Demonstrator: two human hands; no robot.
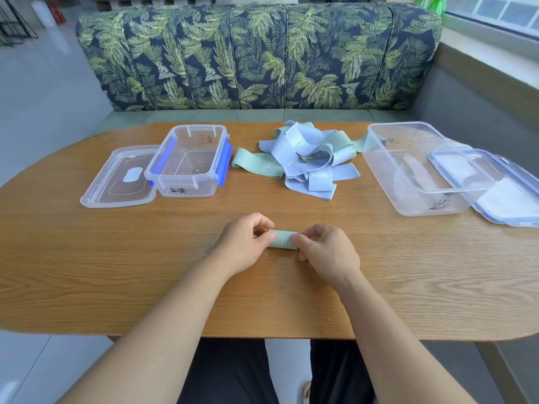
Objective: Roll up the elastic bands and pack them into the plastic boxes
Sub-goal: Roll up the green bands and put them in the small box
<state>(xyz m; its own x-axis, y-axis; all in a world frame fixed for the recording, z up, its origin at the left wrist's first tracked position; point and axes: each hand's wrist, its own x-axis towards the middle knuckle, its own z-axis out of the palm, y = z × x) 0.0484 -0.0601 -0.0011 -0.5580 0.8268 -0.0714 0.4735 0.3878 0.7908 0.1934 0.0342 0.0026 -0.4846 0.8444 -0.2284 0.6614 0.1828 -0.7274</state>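
I record a wooden table [116,272] with rounded ends; pale floor [35,97] shows to the left of it. On the near middle of the table my left hand [243,243] and right hand [326,252] each pinch one end of a rolled green band [282,242] between thumb and curled fingers. The roll lies on the wood between the hands, its long axis running left to right, parallel to the table's near edge; my fingers cover both its ends. Farther back, at the middle, a loose pile of bands [303,158], green and pale blue, lies tangled. Left of the pile stands a small clear box [186,161] with blue clips, open, its small lid [119,179] flat against its left side. Right of the pile stands a large clear box [414,170], open, its large lid [501,193] propped against its right side. Behind the table runs a leaf-print sofa back [262,59], with a window [495,13] at the upper right
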